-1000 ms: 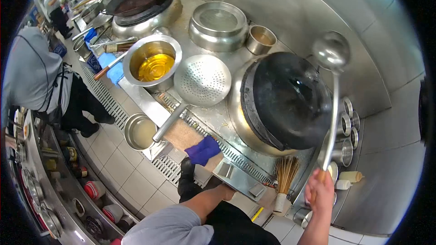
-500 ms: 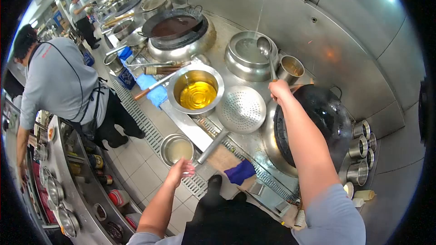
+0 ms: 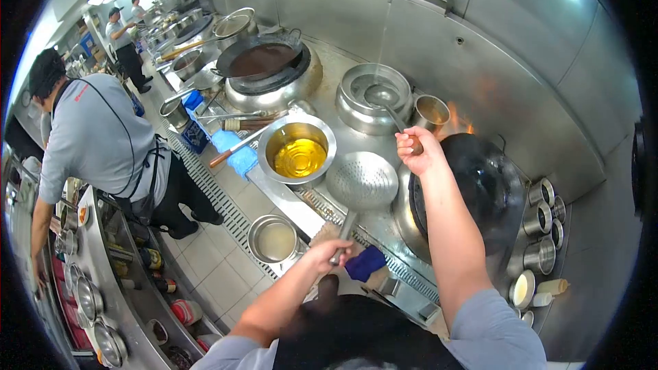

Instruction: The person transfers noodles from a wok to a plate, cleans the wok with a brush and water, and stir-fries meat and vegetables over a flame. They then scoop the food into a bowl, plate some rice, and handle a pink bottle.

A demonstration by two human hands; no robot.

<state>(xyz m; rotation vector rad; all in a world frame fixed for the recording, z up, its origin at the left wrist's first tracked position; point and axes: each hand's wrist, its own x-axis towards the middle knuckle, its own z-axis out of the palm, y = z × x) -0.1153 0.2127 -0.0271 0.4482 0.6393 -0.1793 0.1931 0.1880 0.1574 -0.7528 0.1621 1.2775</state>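
Observation:
My right hand (image 3: 419, 149) is closed round the wooden handle of a ladle (image 3: 392, 114). The ladle's bowl dips into a round steel water pot (image 3: 348, 111), where a thin stream falls from a tap. My left hand (image 3: 329, 255) grips the handle of a large perforated skimmer (image 3: 362, 179), whose round head lies flat on the stove top beside a steel pot of yellow oil (image 3: 266, 164). Below my right forearm sits a dark wok (image 3: 473, 185), partly hidden by the arm.
Flames (image 3: 460, 120) rise behind the wok, near a small steel pot (image 3: 432, 114). A pot of cloudy liquid (image 3: 275, 238) stands left of my left hand. Steel cups (image 3: 540, 257) line the right side. A co-worker (image 3: 113, 140) bends over the left counter.
My left hand has moved right and closed on the skimmer handle. My right hand has lowered the ladle into the water pot. Flames now show behind the wok.

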